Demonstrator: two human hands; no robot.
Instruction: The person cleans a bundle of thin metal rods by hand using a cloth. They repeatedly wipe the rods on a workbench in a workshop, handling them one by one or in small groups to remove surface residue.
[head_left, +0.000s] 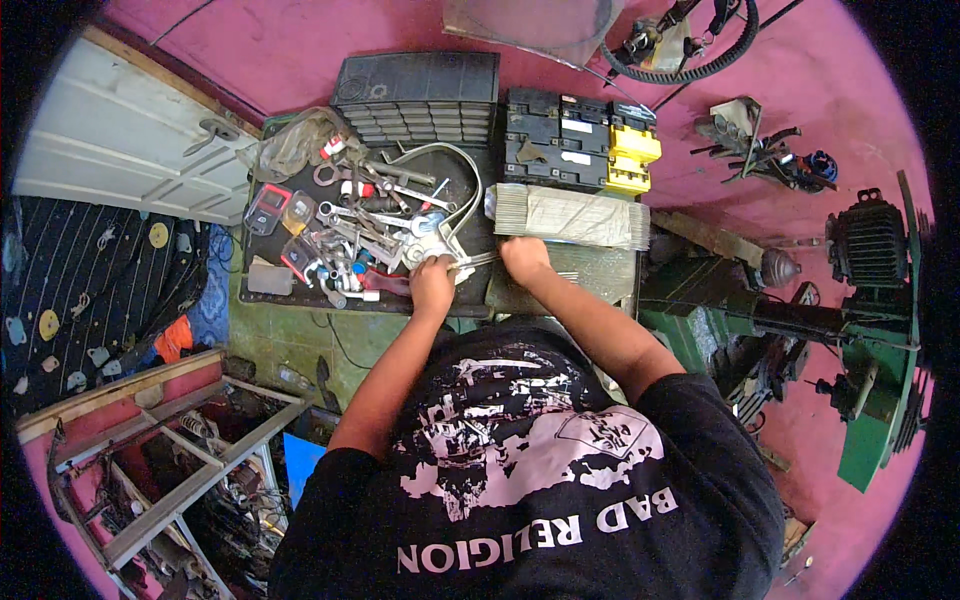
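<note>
My left hand [432,287] is closed at the front right of a dark tray of tools. My right hand [524,261] is closed a little to the right, by the front of a pale ribbed stack [570,217]. Thin silvery rods [480,261] run between the two fists, and both hands grip them; their ends are hidden by my fingers. Just beyond my left hand lies a whitish metal bracket [428,245]. A pale curved strap [474,185] arches behind it. Several wrenches [345,212] and sockets lie heaped to the left.
A black drawer cabinet [415,85] and black batteries [550,135], with yellow ones [632,158], stand along the pink wall. A red-and-black meter [268,208] lies at the tray's left. A green drill press [870,400] stands right; a metal frame [190,480] is at lower left.
</note>
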